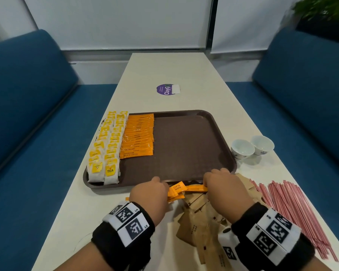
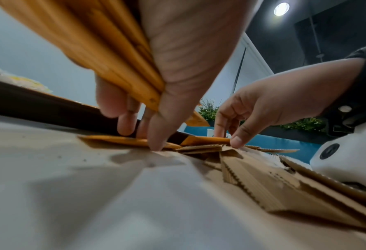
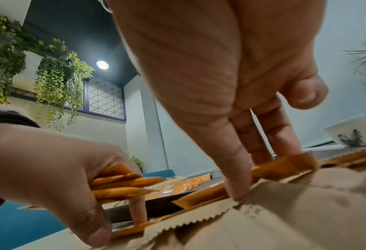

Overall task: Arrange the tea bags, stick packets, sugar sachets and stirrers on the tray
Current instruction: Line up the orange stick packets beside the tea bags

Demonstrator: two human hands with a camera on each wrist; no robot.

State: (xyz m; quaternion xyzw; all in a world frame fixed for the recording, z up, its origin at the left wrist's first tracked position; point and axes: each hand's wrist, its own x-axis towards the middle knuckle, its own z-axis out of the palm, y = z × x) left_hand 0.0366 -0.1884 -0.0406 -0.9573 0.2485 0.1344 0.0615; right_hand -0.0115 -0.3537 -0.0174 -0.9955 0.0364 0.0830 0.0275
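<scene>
The brown plastic tray [image 1: 186, 145] lies bare from centre to 3 o'clock; two white ceramic cups [image 1: 251, 147] stand just beyond its 3 o'clock rim.

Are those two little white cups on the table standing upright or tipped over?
Upright. The two white cups stand mouth-up on the table, right of the tray; the head view looks into their bowls. They look empty.

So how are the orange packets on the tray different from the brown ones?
The orange packets lie in a neat row on the tray; the brown packets sit in a messy pile on the table. Orange ones look narrower, brown ones wider. Both are flat and sealed.
</scene>
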